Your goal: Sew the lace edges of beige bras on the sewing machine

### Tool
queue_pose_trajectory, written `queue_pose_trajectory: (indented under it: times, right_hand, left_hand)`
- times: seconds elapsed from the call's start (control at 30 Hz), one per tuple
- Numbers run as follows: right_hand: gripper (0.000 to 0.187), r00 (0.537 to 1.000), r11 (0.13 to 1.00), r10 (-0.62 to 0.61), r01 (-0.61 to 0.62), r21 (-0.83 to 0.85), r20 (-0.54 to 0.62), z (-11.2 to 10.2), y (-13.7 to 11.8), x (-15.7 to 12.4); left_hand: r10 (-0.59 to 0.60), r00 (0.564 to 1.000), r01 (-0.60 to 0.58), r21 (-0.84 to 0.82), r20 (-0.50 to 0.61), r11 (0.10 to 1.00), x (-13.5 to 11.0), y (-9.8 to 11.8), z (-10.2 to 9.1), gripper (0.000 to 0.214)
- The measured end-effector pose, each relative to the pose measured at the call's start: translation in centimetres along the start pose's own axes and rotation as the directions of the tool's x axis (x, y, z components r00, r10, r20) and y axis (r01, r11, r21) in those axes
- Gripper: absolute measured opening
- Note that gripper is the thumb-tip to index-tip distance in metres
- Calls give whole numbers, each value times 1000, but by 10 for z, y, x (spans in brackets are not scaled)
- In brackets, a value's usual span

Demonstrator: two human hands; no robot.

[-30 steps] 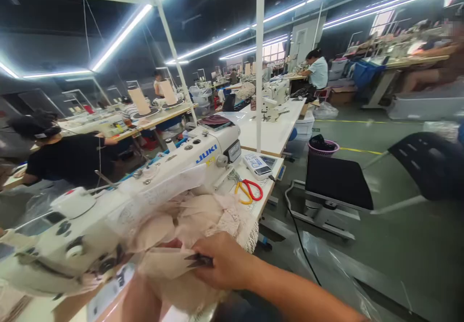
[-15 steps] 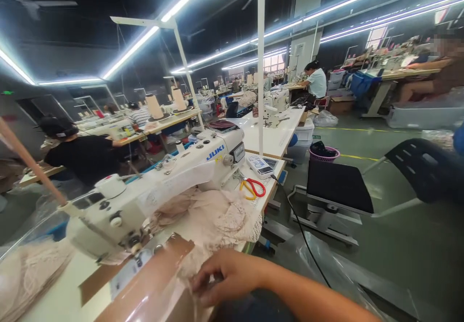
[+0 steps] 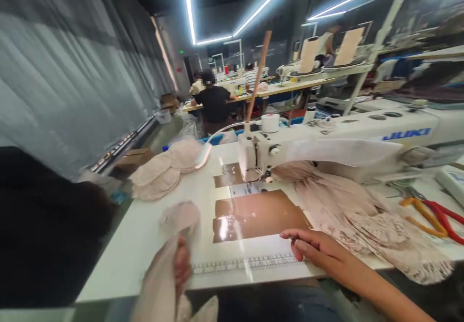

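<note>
My left hand (image 3: 182,263), smeared by motion, is closed around a beige fabric piece (image 3: 181,218) over the front left of the table. Part of the cloth stands up above the fist and more hangs below it. My right hand (image 3: 321,250) is over the front edge, thumb and fingers pinched together; a small dark tip shows between them, too small to name. Close to its fingertips lies a brown sheet (image 3: 253,215) in front of the needle area of the white sewing machine (image 3: 326,140). Beige lacy fabric (image 3: 362,211) is bunched right of the needle.
A printed ruler scale (image 3: 250,264) runs along the front edge. Stacked beige pieces (image 3: 166,169) lie at the back left. Scissors with red and yellow handles (image 3: 435,215) rest at the right. A person in black (image 3: 213,100) sits ahead; a grey curtain (image 3: 90,61) hangs left.
The view has swung left. My left hand has come into view gripping beige fabric. My right hand, earlier touching beige cloth at the table edge, is now apart from it, fingers pinched.
</note>
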State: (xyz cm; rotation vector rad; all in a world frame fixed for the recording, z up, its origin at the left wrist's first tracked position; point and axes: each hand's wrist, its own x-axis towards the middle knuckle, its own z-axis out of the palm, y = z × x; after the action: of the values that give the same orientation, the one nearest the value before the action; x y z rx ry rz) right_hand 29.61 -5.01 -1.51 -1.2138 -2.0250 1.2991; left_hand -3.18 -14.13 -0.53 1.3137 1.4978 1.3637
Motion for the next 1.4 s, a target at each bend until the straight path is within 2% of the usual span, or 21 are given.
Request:
queue_pose_trajectory:
  times: [0.07,0.13,0.23,0.33,0.43,0.57,0.73,0.87,0.9,0.97,1.0,1.03,1.07,1.1,1.13,1.17,1.2,1.23,1.3,1.33,1.4]
  right_hand:
    - [47,999,999,7,-6,-37,45,9,-9,9]
    - [52,996,998,11,-6,-62,83,18,-21,19]
    - [54,986,998,-22,32,-56,164,33,-41,36]
    - [55,962,999,-49,47,15,268,50,-57,53]
    - [57,942,990,-3,-44,131,335,67,-64,68]
    - [56,911,947,20,-150,284,412,88,-66,82]
    - [48,905,903,-40,-148,403,423,104,-68,90]
    - [42,915,912,-145,-23,409,376,108,-74,91]
    - [42,925,927,-157,17,375,346,106,-74,90]
    - [41,952,970,-160,104,218,260,96,-68,85]
    - [40,965,984,-166,150,92,201,88,-61,81]
    - [39,972,979,-184,195,-64,145,78,-51,77]
    - [38,969,941,-239,248,-228,69,67,-37,73]
    - [39,954,883,-299,267,-386,-24,54,-22,69]
    - [42,938,808,-339,246,-535,-79,41,-6,66]
    - [45,918,723,-371,190,-664,-141,28,10,63]
    - [49,890,635,-416,136,-761,-188,16,24,60]
    - [52,872,560,-448,103,-822,-196,6,35,58]
    - [54,836,510,-495,62,-858,-234,-4,45,52]
    - [52,831,544,-493,64,-837,-257,-3,45,49]
    - [46,857,715,-413,94,-693,-309,6,34,44]
  left_hand:
    - [-109,994,111,-54,31,992,2,-4,5,33]
    - [-163,973,184,-128,162,974,5,-4,9,38]
    - [-100,959,141,-141,264,980,13,-1,8,40]
    - [-95,956,136,-135,278,981,17,0,2,35]
    - [-125,944,176,-146,304,973,20,-2,-4,33]
    - [-129,906,180,-91,403,979,25,-5,-12,28]
    - [-110,878,144,-38,465,989,28,-6,-13,20]
    - [-93,866,88,34,492,996,32,0,-18,12]
    - [-96,844,72,66,528,995,36,3,-24,14]
    - [-143,746,43,167,651,985,50,11,-45,23]
    - [-192,687,24,242,701,970,58,15,-58,28]
    - [-249,650,-2,329,718,944,68,18,-71,31]
    - [-267,705,-26,400,657,916,77,21,-84,32]
    - [-271,788,-47,492,554,869,86,23,-94,34]
    - [-248,869,-67,598,428,798,93,23,-101,38]
    - [-192,929,-84,687,316,722,98,22,-104,43]
    - [-128,959,-113,758,251,643,100,21,-103,50]
    - [-68,967,-164,802,247,575,100,18,-97,57]
    - [9,927,-329,802,375,499,94,11,-74,68]
    - [29,886,-418,770,463,482,90,7,-60,68]
    - [54,824,-521,718,563,461,82,-1,-30,50]
